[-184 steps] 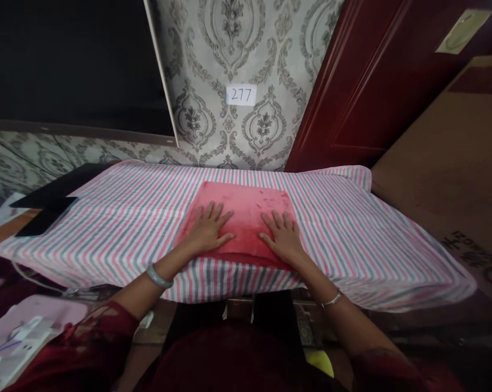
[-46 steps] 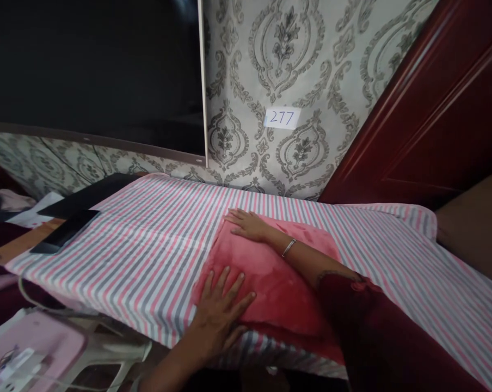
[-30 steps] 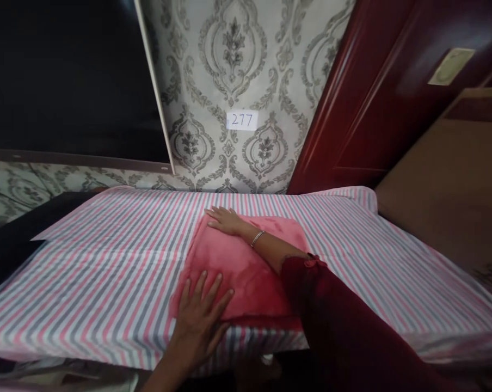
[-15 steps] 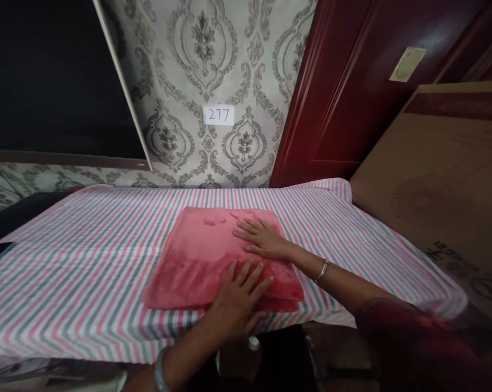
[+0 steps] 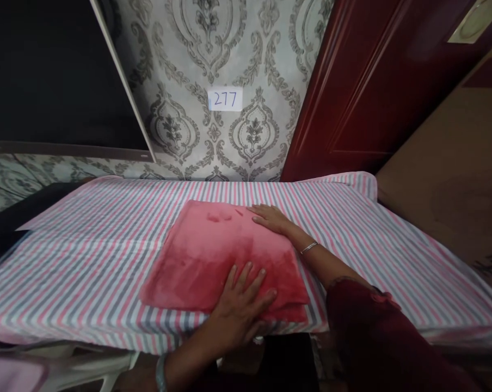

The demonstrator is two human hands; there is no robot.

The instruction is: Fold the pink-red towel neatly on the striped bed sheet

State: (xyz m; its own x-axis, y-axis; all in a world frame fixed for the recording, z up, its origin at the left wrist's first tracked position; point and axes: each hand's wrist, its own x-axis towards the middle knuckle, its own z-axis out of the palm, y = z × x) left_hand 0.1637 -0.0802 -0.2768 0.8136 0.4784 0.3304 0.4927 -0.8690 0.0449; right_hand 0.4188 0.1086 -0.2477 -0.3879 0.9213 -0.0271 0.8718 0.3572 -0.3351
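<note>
A plush pink-red cloth (image 5: 205, 256), folded into a thick flat rectangle, lies on a striped cover (image 5: 99, 250). My left hand (image 5: 240, 305) rests on the near edge of the folded cloth, palm down with its fingers spread. Towards the far right corner of the cloth, my right hand (image 5: 269, 219) lies flat with its fingers stretched out to the left. Neither hand grips anything. Smooth lighter and darker patches show in the pile between the hands.
A dark screen (image 5: 58, 76) stands at the back left. Behind the table is a patterned wall with a paper (image 5: 225, 98) reading 277. A dark red door (image 5: 364, 81) and a cardboard box (image 5: 446, 179) are on the right. A pinkish seat (image 5: 13, 373) shows at lower left.
My right hand has slid away from me across the cloth to its far right part. My left hand stays at the near edge. The view has shifted slightly.
</note>
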